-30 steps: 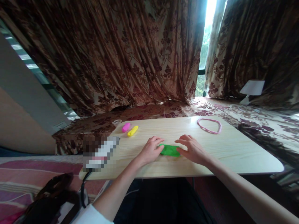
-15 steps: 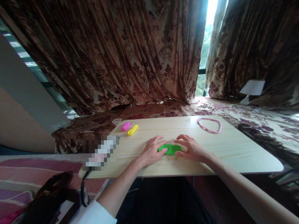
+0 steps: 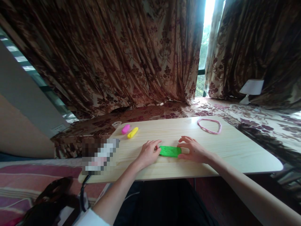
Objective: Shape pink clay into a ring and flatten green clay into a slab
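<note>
A flat green slab of clay (image 3: 169, 151) lies on the pale wooden table (image 3: 235, 153), near its front edge. My left hand (image 3: 148, 153) rests at the slab's left end, fingers curled with the tips touching it. My right hand (image 3: 194, 150) is at its right end, fingertips pinched against the edge. Both hands press the slab from the sides and it stays flat on the table.
A pink clay piece (image 3: 125, 128) and a yellow clay piece (image 3: 132, 132) lie at the table's back left. A pink clay ring (image 3: 209, 126) sits back right. A blurred box (image 3: 100, 156) is at the left edge. Curtains hang behind, and a small lamp (image 3: 251, 89) stands far right.
My hands have slid outward off the top of the green slab to its two ends, so more of it shows. It now looks longer and more rectangular.
</note>
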A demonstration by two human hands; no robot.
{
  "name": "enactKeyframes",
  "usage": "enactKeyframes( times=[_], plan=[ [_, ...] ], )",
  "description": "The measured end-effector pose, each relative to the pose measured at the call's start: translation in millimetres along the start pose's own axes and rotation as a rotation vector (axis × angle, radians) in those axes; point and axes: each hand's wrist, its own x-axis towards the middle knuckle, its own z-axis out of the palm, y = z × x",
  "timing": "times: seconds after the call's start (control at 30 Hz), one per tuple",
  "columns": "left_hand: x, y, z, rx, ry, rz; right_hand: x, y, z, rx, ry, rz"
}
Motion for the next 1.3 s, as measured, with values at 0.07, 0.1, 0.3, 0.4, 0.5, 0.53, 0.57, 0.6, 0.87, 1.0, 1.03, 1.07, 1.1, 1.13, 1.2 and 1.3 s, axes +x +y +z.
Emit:
enactKeyframes(
  times=[0.07, 0.1, 0.3, 0.4, 0.5, 0.53, 0.57, 0.6, 0.87, 1.0, 1.03, 1.07, 1.1, 1.13, 1.2, 1.3],
  plan=[
    [-1.8, -1.1, 3.2, 0.001, -0.016, -0.008, 1.5, 0.6, -0.1, -0.001, 0.0, 0.001],
    [-2.9, -0.9, 4.9, 0.006, -0.023, -0.014, 2.4, 0.5, -0.2, -0.002, 0.001, 0.001],
    [-7.6, -10.6, -8.5, 0.08, -0.042, -0.097, 1.9, -3.8, -3.7, 0.026, 0.009, -0.026],
    [-2.2, -39.3, -38.8, 0.142, -0.02, -0.238, -0.5, -2.4, -6.9, 0.064, 0.054, -0.012],
    [11.2, -73.7, -68.3, 0.2, 0.016, -0.454, 3.8, 0.5, -7.2, 0.112, 0.089, 0.0],
    [17.3, -82.5, -73.6, 0.205, 0.015, -0.516, 7.0, 0.7, -6.3, 0.126, 0.098, 0.004],
    [23.8, -89.0, -76.2, 0.202, 0.013, -0.567, 10.7, 0.3, -5.0, 0.138, 0.108, 0.008],
    [30.3, -93.1, -76.5, 0.193, 0.011, -0.611, 14.6, -0.5, -3.7, 0.148, 0.118, 0.012],
    [45.8, -71.2, -75.8, -0.15, 0.03, -0.736, 22.2, -14.9, -12.8, 0.238, 0.183, 0.005],
    [13.6, -22.8, -73.8, -0.554, -0.111, -0.581, 21.8, -36.4, -24.7, 0.313, 0.226, 0.022],
    [3.4, -8.2, -72.3, -0.659, -0.164, -0.535, 23.1, -43.9, -27.1, 0.335, 0.22, 0.015],
    [-6.5, 5.8, -71.2, -0.751, -0.214, -0.495, 24.8, -51.7, -29.5, 0.357, 0.206, 0.004],
    [-15.4, 18.5, -70.9, -0.831, -0.257, -0.459, 26.5, -59.4, -31.9, 0.375, 0.182, -0.014],
    [-22.6, 29.2, -71.4, -0.898, -0.294, -0.431, 27.8, -66.6, -34.5, 0.388, 0.159, -0.032],
    [-30.9, 43.9, -74.7, -0.993, -0.355, -0.381, 28.9, -78.6, -40.0, 0.401, 0.125, -0.059],
    [-29.4, 51.8, -81.5, -1.049, -0.42, -0.313, 27.9, -89.4, -47.4, 0.404, 0.103, -0.082]
  ],
)
